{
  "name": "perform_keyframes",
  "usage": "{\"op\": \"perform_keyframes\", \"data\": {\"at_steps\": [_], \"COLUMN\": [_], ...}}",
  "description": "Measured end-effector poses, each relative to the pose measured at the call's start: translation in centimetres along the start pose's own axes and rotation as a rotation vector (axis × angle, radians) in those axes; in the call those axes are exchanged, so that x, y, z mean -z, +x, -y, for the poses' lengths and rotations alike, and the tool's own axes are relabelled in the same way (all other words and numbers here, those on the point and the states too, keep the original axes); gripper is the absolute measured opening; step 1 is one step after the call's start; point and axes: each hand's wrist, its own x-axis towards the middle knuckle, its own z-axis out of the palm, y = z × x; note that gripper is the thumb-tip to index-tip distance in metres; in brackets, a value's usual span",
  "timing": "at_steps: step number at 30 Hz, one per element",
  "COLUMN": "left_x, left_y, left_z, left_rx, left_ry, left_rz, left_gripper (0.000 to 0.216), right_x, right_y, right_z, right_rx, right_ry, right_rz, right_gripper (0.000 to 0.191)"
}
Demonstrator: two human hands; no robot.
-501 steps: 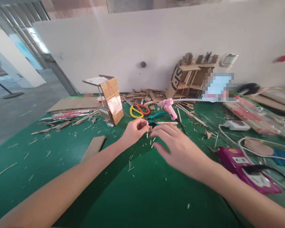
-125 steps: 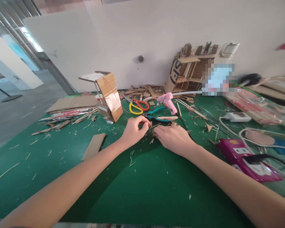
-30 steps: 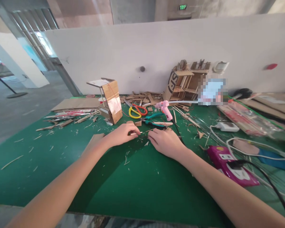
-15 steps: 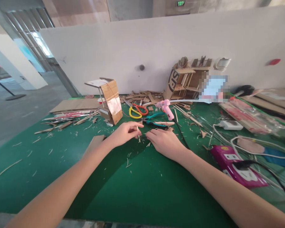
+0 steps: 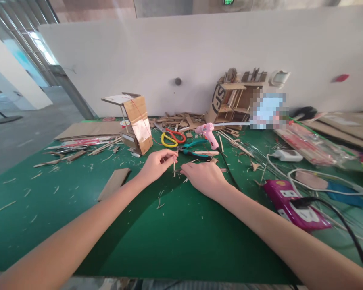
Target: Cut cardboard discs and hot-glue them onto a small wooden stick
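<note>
My left hand point(image 5: 156, 164) pinches a thin wooden stick point(image 5: 174, 166) that stands nearly upright over the green mat point(image 5: 175, 237). My right hand point(image 5: 203, 176) rests palm down on the mat just right of the stick, its fingertips pressed together on a small piece I cannot make out. Teal-handled pliers point(image 5: 193, 152) lie right behind both hands. A pink glue gun point(image 5: 209, 134) lies a little farther back, and yellow and red scissors point(image 5: 169, 138) sit to its left.
A small cardboard structure point(image 5: 136, 122) stands at back left, a larger cardboard model point(image 5: 233, 100) against the white wall. A cardboard strip point(image 5: 114, 183) lies left of my forearm. A magenta power strip point(image 5: 293, 204) with cables sits right. Wood scraps litter the mat.
My left hand has lifted off the mat and turned the thin stick from lying flat to nearly upright. The right hand stays pressed down in the same place.
</note>
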Motion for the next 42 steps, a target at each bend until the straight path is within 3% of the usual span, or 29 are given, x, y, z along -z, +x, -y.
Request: {"op": "perform_keyframes", "data": {"at_steps": [4,8,21,27,33,42], "left_x": [0.11,0.15,-0.33,-0.19,-0.31,-0.36], "left_y": [0.00,0.19,0.04,-0.02,-0.08,0.15], "left_z": [0.13,0.09,0.18,-0.08,-0.13,0.28], "left_rx": [-0.001,0.002,-0.005,-0.012,-0.005,0.028], "left_ry": [-0.003,0.012,-0.025,-0.005,-0.066,-0.108], "left_rz": [-0.008,0.030,0.017,0.004,-0.028,0.006], "left_gripper": [0.025,0.026,0.025,0.027,0.028,0.028], "right_x": [0.33,0.33,0.67,0.13,0.06,0.38], "right_y": [0.01,-0.12,-0.17,-0.59,-0.17,0.08], "right_z": [0.10,0.19,0.14,0.19,-0.20,0.12], "right_rx": [0.049,-0.019,0.026,0.011,-0.063,-0.046], "right_ry": [0.007,-0.014,0.032,-0.029,-0.046,-0.039], "right_rz": [0.063,0.005,0.095,-0.023,-0.037,0.078], "right_gripper": [0.032,0.039,0.028,0.035,0.041,0.032]}}
